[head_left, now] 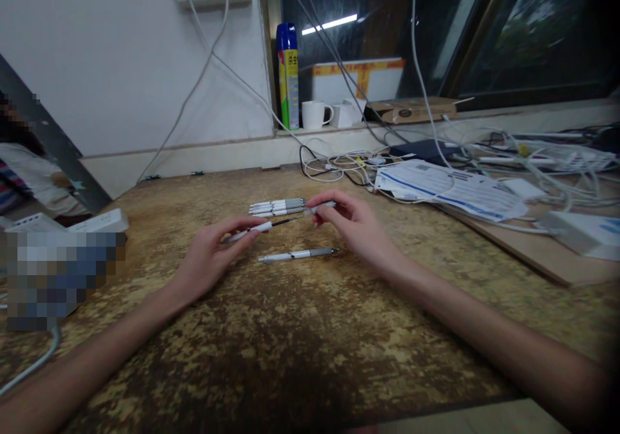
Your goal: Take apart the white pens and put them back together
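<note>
My left hand (pixel 213 247) pinches a white pen barrel (pixel 261 227), with a thin dark refill (pixel 287 220) sticking out of its right end. The fingers of my right hand (pixel 346 217) close on a grey pen grip section (pixel 323 208), held just right of the refill's tip. Whether the tip touches that part I cannot tell. Behind my hands, several white and grey pens (pixel 276 206) lie side by side on the worn brown table (pixel 271 343). One more white and grey pen (pixel 298 254) lies between my hands, nearer to me.
Tangled white cables (pixel 334 166) and a printed sheet (pixel 450 188) lie at the back right, beside a brown board (pixel 533 253). A spray can (pixel 288 79) and a white mug (pixel 316 115) stand on the windowsill. A power strip (pixel 97 221) is on the left; a person (pixel 39 169) is beyond.
</note>
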Demonstrator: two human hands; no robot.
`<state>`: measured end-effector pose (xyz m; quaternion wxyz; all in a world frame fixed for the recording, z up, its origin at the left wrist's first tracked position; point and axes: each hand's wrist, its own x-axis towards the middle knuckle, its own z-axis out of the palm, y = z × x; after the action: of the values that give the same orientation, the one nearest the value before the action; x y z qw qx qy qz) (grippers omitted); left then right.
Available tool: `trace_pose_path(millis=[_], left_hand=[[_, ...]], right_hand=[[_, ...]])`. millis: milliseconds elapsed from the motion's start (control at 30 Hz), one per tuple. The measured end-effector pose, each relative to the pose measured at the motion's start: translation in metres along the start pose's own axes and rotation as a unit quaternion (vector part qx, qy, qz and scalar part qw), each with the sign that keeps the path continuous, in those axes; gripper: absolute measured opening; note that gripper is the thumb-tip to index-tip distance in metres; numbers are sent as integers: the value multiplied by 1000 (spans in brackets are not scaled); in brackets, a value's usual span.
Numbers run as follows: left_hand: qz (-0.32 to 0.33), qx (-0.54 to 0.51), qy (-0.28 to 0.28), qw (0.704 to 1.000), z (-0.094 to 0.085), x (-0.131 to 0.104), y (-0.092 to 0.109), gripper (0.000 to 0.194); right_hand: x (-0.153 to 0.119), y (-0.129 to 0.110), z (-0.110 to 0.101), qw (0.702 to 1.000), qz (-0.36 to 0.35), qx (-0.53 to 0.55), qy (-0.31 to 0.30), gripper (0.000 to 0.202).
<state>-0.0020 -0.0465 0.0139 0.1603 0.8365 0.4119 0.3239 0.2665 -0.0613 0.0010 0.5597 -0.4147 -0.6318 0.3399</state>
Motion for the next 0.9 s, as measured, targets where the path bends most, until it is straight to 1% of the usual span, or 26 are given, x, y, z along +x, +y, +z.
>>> trace_pose_path(millis=[100, 233, 400, 533, 633, 800, 900], left_hand=[[8, -1, 9, 1000, 2, 1, 0, 29], [24, -6, -4, 1000, 5, 3, 2, 29], [34, -7, -30, 999, 10, 12, 14, 28], [47, -18, -33, 998, 13, 10, 20, 28], [48, -30, -54, 997, 12, 3, 18, 26], [28, -38, -56, 997, 12, -3, 13, 23], [30, -43, -60, 997, 11, -4, 11, 22]], right_hand=[[0, 2, 1, 1000, -3, 3, -15, 13], [-2, 5, 4, 999, -10, 17, -34, 13], [-6, 5, 7, 998, -7, 21, -63, 13], [-11, 3, 9, 997, 0, 29, -73, 13], [-16, 3, 12, 995, 7, 38, -90, 11], [-23, 4, 12, 992, 25, 46, -113, 13], [-25, 3, 11, 992, 18, 29, -122, 13]])
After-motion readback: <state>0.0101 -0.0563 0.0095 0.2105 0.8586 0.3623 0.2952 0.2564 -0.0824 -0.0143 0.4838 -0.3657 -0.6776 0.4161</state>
